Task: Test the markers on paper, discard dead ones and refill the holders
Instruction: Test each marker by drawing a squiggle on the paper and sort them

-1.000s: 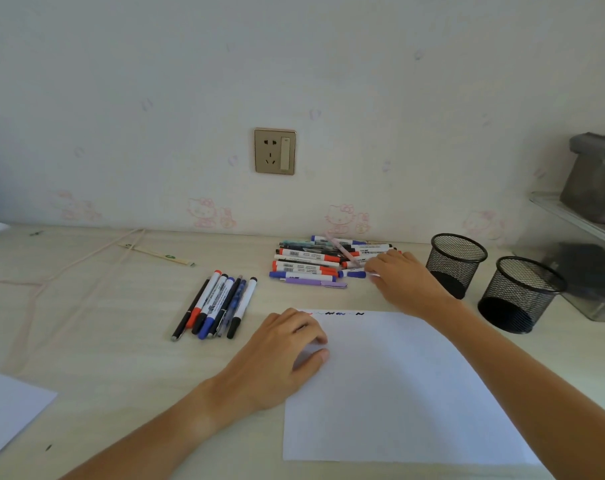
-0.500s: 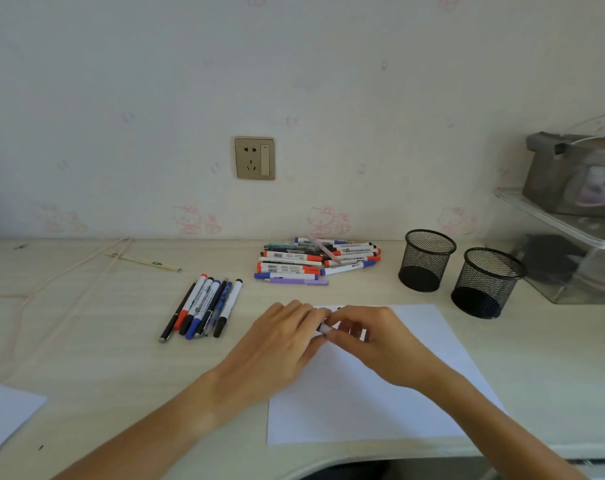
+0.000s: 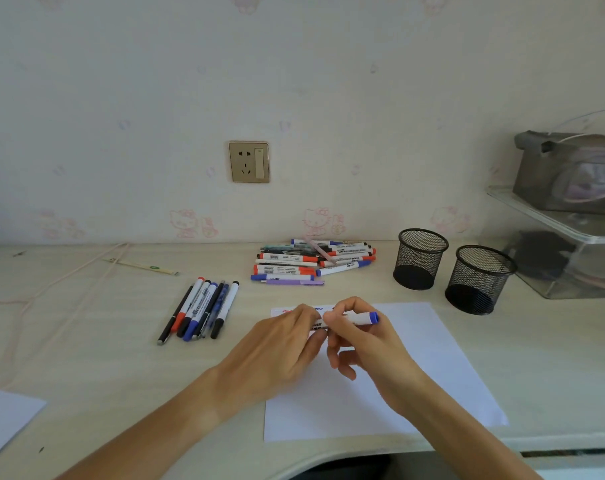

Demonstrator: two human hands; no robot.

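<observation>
Both hands hold a white marker with a blue end (image 3: pixel 362 319) over the top of the white paper sheet (image 3: pixel 432 368). My right hand (image 3: pixel 363 344) grips the marker's barrel, blue end pointing right. My left hand (image 3: pixel 287 344) pinches its left end, which the fingers hide. Small coloured test marks (image 3: pixel 287 310) show along the paper's top edge. A pile of untested markers (image 3: pixel 311 263) lies by the wall. A row of several markers (image 3: pixel 204 308) lies to the left of the paper. Two black mesh holders (image 3: pixel 419 258) (image 3: pixel 478 278) stand empty at the right.
A clear plastic shelf (image 3: pixel 571 237) with a grey bag on top stands at the far right. A wrapped chopstick packet (image 3: pixel 141 266) and a pale cord (image 3: pixel 69 282) lie at the back left. Another paper sheet (image 3: pixel 3 420) sits at the left front corner. The desk's front edge curves inward below the paper.
My right hand took a blue marker from the pile and brought it back over the paper. My left hand left the paper and now pinches the marker's left end.
</observation>
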